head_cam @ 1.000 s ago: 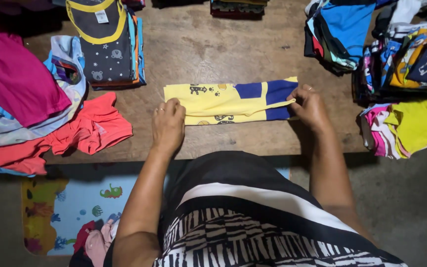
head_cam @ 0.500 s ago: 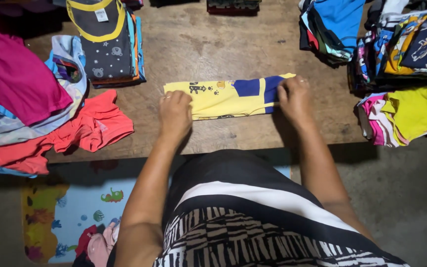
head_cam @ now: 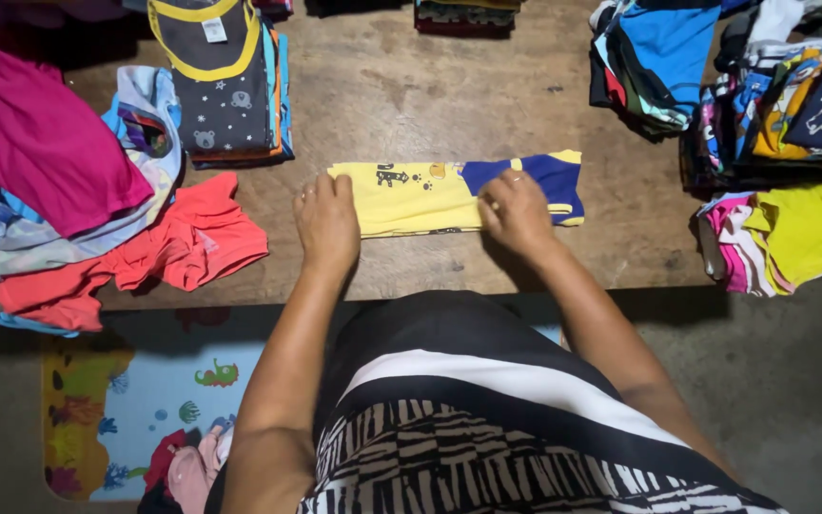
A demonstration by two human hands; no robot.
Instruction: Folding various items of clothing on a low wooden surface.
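Left hand (head_cam: pixel 327 221), right hand (head_cam: pixel 516 214) flat, palms down.

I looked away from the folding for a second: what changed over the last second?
The right hand slid leftward along the folded yellow-and-blue cloth strip, from its blue end toward the middle. The left hand stayed pressed on the yellow end. The strip, the wooden table and the surrounding clothes piles kept their places.

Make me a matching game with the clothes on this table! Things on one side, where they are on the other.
1. yellow and blue garment
2. coral shirt
3. grey starry shirt
4. magenta cloth

A. top of the folded stack at the back left
B. far left heap
C. under both hands
D. loose, left of the left hand

Pairs: 1-C, 2-D, 3-A, 4-B
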